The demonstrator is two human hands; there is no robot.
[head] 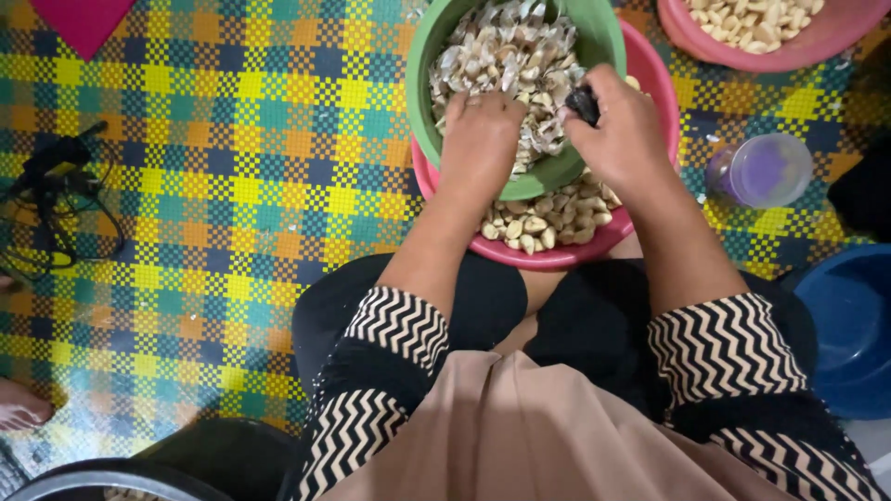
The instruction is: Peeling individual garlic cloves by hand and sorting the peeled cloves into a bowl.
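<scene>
— Underneath? Woven mat [232,186] in yellow, green and orange checks, on the floor.

— Hands? Left hand [478,139] curled down into the green bowl [427,56] of garlic skins; grip unclear. Right hand [624,130] closed on a small dark tool [585,102], mostly hidden.

— Cut off? Pink basin [557,255] beneath, partly covered; blue tub [849,325] at the edge.

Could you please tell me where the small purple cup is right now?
The purple cup stands on the checked mat, right of the pink basin, below another pink bowl.
</scene>
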